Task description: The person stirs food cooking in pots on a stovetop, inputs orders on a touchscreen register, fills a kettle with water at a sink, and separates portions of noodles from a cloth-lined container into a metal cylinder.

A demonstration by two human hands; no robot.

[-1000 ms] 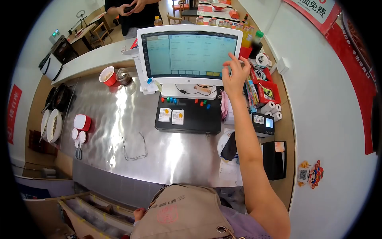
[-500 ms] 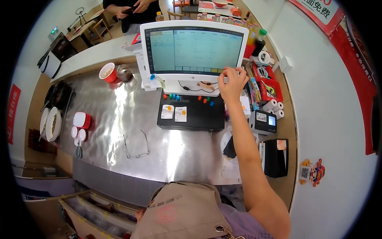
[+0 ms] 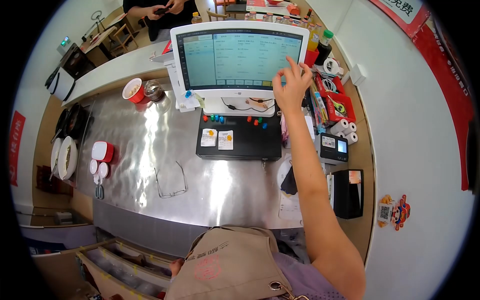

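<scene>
My right hand (image 3: pixel 291 89) is raised at the lower right of the white touchscreen monitor (image 3: pixel 240 93). Its fingers are spread, one stretched up over the lit screen, and nothing is in it; whether a fingertip touches the glass I cannot tell. Below the monitor sits a black box (image 3: pixel 240 150) carrying two paper slips (image 3: pixel 225 140) and several small coloured pegs. Of my left hand (image 3: pixel 176 266), only a small part shows beside the beige apron (image 3: pixel 232 255); its fingers are hidden.
Eyeglasses (image 3: pixel 172 193) lie on the metal counter (image 3: pixel 135 200). At left are a red cup (image 3: pixel 133 91), scissors (image 3: pixel 99 191) and white bowls (image 3: pixel 67 157). A card terminal (image 3: pixel 332 148), paper rolls (image 3: pixel 351 137) and red baskets (image 3: pixel 342 107) line the right. Across the counter stands a person (image 3: pixel 165 20) holding a phone.
My right hand has gone from a pinched shape to spread fingers, one now reaching higher over the screen. More text shows on the screen. The view has shifted slightly.
</scene>
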